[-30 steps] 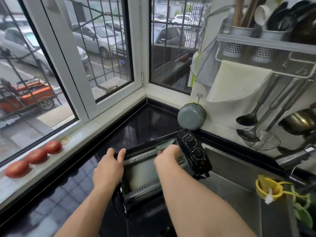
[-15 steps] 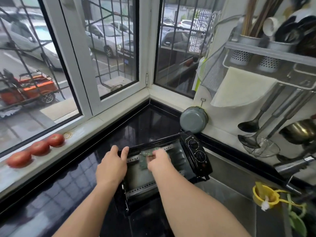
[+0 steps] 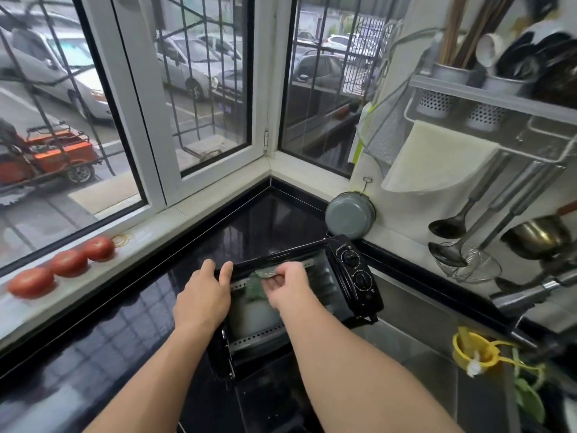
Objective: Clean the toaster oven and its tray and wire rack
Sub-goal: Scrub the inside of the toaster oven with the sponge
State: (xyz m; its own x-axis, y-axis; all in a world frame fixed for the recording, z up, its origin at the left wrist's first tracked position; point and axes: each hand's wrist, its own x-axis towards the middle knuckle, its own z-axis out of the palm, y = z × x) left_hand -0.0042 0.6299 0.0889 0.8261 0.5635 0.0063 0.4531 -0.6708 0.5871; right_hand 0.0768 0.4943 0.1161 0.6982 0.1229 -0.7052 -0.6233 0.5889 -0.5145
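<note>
R hand (image 3: 287, 285) scrubs toaster oven (image 3: 349, 276) w/ pad (image 3: 257, 287)

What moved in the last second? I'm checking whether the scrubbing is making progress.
The right hand, gripping the green scouring pad, slid left across the toaster oven's interior, from near the dial side toward the left hand. The left hand stayed gripping the oven's upper edge, the oven stayed put, and the tomatoes stayed on the sill.
</note>
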